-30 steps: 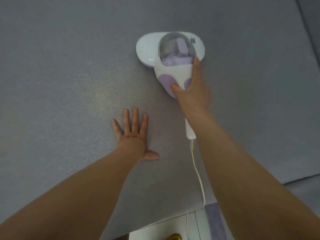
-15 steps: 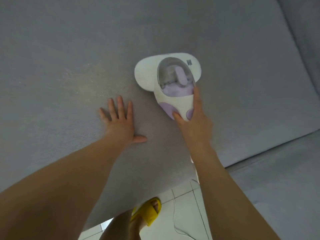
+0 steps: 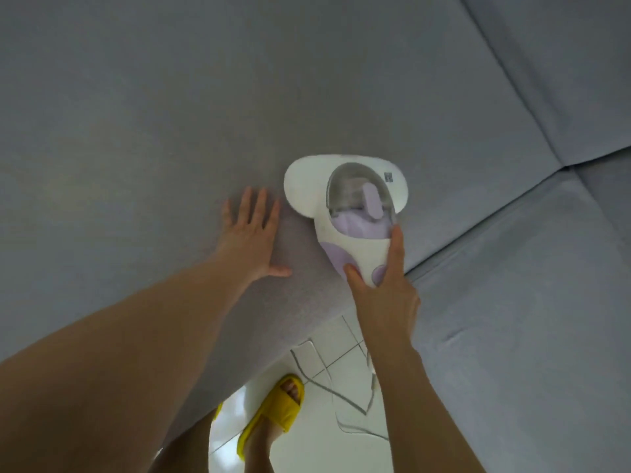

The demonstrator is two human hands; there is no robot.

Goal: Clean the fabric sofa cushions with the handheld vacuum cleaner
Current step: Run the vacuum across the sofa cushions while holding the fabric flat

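Near the cushion's (image 3: pixel 170 114) front edge, the vacuum (image 3: pixel 345 206) sits flat, right hand (image 3: pixel 382 291) gripping its handle, left hand (image 3: pixel 251 233) spread on the fabric alongside. Better to keep the head flush, mind the cord (image 3: pixel 341 397).

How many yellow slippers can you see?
2. One yellow slipper is on the foot on the white floor below the sofa cushion. A second slipper only peeks out past the cushion's edge, left of the first; most of it is hidden.
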